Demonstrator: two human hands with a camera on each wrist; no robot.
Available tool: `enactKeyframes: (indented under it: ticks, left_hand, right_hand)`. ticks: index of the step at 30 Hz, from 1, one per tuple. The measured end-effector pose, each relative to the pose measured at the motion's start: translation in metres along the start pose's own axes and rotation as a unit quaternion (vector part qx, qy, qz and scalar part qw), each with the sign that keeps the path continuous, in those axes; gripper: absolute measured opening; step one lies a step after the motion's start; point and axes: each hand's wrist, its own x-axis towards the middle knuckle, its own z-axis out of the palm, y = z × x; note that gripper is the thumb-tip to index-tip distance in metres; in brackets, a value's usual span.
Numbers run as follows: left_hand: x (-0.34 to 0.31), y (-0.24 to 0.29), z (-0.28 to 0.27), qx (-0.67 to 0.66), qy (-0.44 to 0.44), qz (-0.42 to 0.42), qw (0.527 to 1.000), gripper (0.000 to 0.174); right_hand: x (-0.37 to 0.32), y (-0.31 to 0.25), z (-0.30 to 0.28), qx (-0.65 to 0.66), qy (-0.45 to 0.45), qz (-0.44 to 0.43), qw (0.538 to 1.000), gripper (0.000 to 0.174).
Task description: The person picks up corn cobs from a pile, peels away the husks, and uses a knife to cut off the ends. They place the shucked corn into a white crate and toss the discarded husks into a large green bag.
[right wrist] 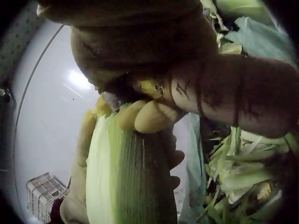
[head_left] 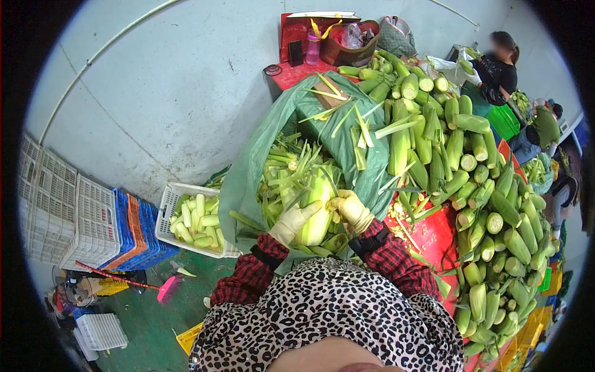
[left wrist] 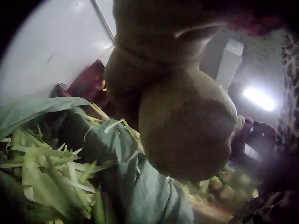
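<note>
A green-husked ear of corn (head_left: 315,227) is between my gloved hands, over the open mouth of a green sack (head_left: 238,192) full of stripped husks (head_left: 279,186). My left hand (head_left: 291,224) grips the ear around its side. At the ear's end, my right hand (head_left: 351,212) pinches the husk with thumb and curled fingers. In the right wrist view, the upright ear (right wrist: 128,172) shows pale green leaves, with the gloved fingers of both hands at its top. The left wrist view is dark and mostly filled by the glove (left wrist: 187,126); the ear is hidden there.
To my right, a big pile of unhusked corn (head_left: 474,204) covers the red table (head_left: 431,242). A white crate (head_left: 167,214) of husked ears stands left, beside stacked blue crates (head_left: 133,226). A pink broom (head_left: 167,289) lies near them. Another person (head_left: 496,71) works at the far right.
</note>
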Motion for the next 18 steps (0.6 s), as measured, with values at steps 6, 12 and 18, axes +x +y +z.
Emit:
enactKeyframes:
  ticks: [6, 12, 18]
  left_hand:
    - [-0.017, 0.024, 0.007, -0.018, -0.013, 0.008, 1.0, 0.048]
    - [-0.014, 0.01, -0.003, 0.075, -0.097, 0.013, 0.992, 0.051]
    - [-0.013, 0.008, -0.001, 0.062, -0.14, 0.023, 0.988, 0.053]
  right_hand:
    - [-0.008, 0.009, 0.008, -0.03, 0.024, -0.048, 0.998, 0.017]
    - [-0.026, -0.036, -0.003, -0.041, -0.003, -0.029, 0.999, 0.024]
    - [-0.011, -0.005, -0.014, 0.069, 0.035, -0.041, 0.996, 0.017]
